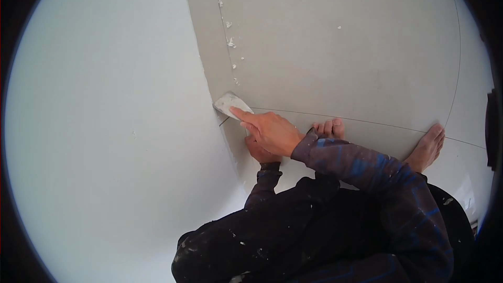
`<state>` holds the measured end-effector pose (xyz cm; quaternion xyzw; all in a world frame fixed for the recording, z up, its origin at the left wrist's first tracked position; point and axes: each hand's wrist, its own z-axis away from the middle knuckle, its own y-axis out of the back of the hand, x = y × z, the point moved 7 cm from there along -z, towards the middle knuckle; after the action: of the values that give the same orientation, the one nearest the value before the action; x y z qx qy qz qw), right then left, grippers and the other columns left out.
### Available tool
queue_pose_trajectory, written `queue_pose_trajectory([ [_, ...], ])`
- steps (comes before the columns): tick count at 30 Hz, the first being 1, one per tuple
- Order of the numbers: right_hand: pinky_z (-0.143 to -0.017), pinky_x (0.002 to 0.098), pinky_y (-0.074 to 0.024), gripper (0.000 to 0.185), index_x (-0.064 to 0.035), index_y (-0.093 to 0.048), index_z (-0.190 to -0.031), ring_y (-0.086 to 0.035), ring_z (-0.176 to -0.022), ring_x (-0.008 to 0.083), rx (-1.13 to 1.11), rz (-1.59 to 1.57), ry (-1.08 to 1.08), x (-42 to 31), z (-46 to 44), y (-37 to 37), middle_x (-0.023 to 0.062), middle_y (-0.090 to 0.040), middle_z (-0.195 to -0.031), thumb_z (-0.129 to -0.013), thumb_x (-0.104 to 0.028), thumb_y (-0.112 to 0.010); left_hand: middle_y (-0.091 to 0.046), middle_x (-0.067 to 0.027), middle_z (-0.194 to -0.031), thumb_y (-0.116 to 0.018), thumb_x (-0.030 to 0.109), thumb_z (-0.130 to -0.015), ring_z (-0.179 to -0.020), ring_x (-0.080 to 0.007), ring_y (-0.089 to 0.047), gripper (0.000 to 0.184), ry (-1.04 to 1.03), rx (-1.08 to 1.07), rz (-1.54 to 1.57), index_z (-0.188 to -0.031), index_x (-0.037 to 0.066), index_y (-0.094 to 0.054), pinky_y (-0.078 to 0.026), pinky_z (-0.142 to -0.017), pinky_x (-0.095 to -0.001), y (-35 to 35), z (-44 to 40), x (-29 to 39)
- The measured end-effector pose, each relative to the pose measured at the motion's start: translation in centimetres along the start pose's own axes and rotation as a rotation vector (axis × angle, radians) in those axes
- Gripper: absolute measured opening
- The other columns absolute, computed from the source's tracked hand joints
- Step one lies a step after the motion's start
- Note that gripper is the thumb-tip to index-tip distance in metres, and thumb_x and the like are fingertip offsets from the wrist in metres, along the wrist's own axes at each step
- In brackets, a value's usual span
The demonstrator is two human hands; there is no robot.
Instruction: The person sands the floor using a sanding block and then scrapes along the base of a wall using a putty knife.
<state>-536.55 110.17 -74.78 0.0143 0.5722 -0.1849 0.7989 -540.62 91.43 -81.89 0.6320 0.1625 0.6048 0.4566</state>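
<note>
My right hand (275, 132) is closed around a putty knife (230, 106), its index finger stretched along the whitish, smeared blade. The blade's far corner meets the foot of the white wall (115, 99), where it joins the beige tiled floor (340, 63). Just below and partly behind the right hand is my left hand (259, 149), with its fingers curled. The right hand covers what those fingers grip, close to where the knife's handle is hidden. White crumbs (230, 43) lie on the floor along a dark tile joint beyond the blade.
My bare feet, one near the hands (330, 127) and one farther right (431, 144), rest on the tiles. My dark, paint-specked trousers (251, 236) fill the bottom. A dark object (491, 128) shows at the right edge.
</note>
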Motion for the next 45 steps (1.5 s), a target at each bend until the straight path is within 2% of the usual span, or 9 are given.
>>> queue_pose_trajectory([
  [12, -0.075, 0.0539, -0.0522, 0.049, -0.0243, -0.045, -0.154, -0.065, -0.084, 0.0463, 0.05, 0.085, 0.071, 0.3, 0.7, -0.9, 0.0231, -0.07, -0.096, -0.106, -0.026, -0.049, -0.057, -0.0098, -0.078, -0.069, 0.022, -0.084, -0.071, -0.0266, -0.057, 0.023, -0.071, 0.045, -0.029, -0.085, 0.003, -0.057, -0.044, -0.064, -0.0395, 0.3, -0.1, -0.1],
  [15, -0.077, 0.0526, -0.0519, 0.048, -0.0219, -0.046, -0.153, -0.065, -0.085, 0.0467, -0.183, 0.204, -0.057, 0.8, 2.4, -2.1, 0.0226, -0.07, -0.098, -0.106, -0.023, -0.049, -0.056, -0.0102, -0.079, -0.068, 0.02, -0.083, -0.072, -0.0268, -0.056, 0.021, -0.084, 0.056, -0.028, -0.087, 0.003, -0.057, -0.044, -0.065, -0.0395, 0.5, -0.2, 0.4],
  [18, -0.082, 0.0507, -0.0521, 0.047, -0.0192, -0.046, -0.153, -0.065, -0.09, 0.047, -0.15, 0.069, -0.026, 2.1, 2.0, -3.2, 0.0221, -0.071, -0.105, -0.106, -0.023, -0.05, -0.056, -0.0106, -0.08, -0.067, 0.018, -0.083, -0.072, -0.027, -0.056, 0.019, -0.099, 0.068, -0.042, -0.088, 0.002, -0.057, -0.044, -0.065, -0.0394, 1.0, 0.2, 0.2],
  [21, -0.074, 0.0535, -0.0523, 0.045, -0.021, -0.048, -0.151, -0.066, -0.079, 0.0447, -0.026, 0.021, 0.122, 1.8, 2.0, -3.0, 0.0214, -0.07, -0.093, -0.106, -0.025, -0.049, -0.055, -0.011, -0.081, -0.065, 0.017, -0.083, -0.072, -0.0272, -0.055, 0.018, -0.117, 0.071, -0.049, -0.09, 0.002, -0.057, -0.044, -0.065, -0.0394, 0.8, 0.5, -0.1],
  [23, -0.086, 0.0487, -0.0526, 0.046, -0.0149, -0.048, -0.152, -0.065, -0.097, 0.0474, -0.055, -0.076, 0.022, 1.6, 2.4, -3.2, 0.0236, -0.07, -0.113, -0.107, -0.023, -0.049, -0.055, -0.0113, -0.082, -0.065, 0.016, -0.083, -0.072, -0.0274, -0.055, 0.017, -0.125, 0.078, -0.058, -0.091, 0.002, -0.057, -0.044, -0.065, -0.0393, 1.0, 0.5, -0.1],
  [36, -0.085, 0.0545, -0.0513, 0.045, -0.0174, -0.049, -0.15, -0.063, -0.092, 0.0507, -0.068, -0.081, 0.037, 1.6, 1.9, -2.8, 0.0266, -0.069, -0.106, -0.106, -0.024, -0.048, -0.053, -0.0131, -0.087, -0.059, 0.008, -0.082, -0.073, -0.0284, -0.052, 0.018, -0.156, 0.116, -0.056, -0.098, 0.002, -0.056, -0.044, -0.066, -0.0391, 1.1, 0.8, -0.1],
  [39, -0.085, 0.0476, -0.0529, 0.047, -0.0174, -0.046, -0.154, -0.066, -0.092, 0.0475, -0.103, -0.062, 0.099, 3.3, 0.4, -1.7, 0.0237, -0.069, -0.115, -0.108, -0.027, -0.048, -0.053, -0.0135, -0.088, -0.057, 0.007, -0.082, -0.074, -0.0286, -0.052, 0.019, -0.177, 0.132, -0.067, -0.1, 0.002, -0.056, -0.044, -0.066, -0.039, 1.4, 1.0, -0.1],
  [42, -0.073, 0.042, -0.0555, 0.045, -0.0232, -0.048, -0.154, -0.068, -0.076, 0.0341, -0.129, -0.012, 0.396, 2.1, -3.3, 2.0, 0.0149, -0.074, -0.101, -0.11, -0.033, -0.044, -0.053, -0.0139, -0.089, -0.056, 0.005, -0.082, -0.074, -0.0288, -0.051, 0.02, -0.203, 0.162, -0.071, -0.102, 0.002, -0.056, -0.044, -0.066, -0.039, 1.4, 1.2, 0.6],
  [45, -0.059, 0.0321, -0.0518, 0.044, -0.0307, -0.05, -0.153, -0.055, -0.064, 0.0152, -0.703, 0.023, -0.18, -0.4, -5.5, 5.8, 0.0022, -0.06, -0.083, -0.11, -0.038, -0.044, -0.052, -0.0137, -0.091, -0.054, 0.002, -0.079, -0.074, -0.0272, -0.05, 0.025, -0.251, 0.162, -0.101, -0.104, 0.002, -0.056, -0.044, -0.067, -0.0381, 1.2, 1.5, 1.5],
])
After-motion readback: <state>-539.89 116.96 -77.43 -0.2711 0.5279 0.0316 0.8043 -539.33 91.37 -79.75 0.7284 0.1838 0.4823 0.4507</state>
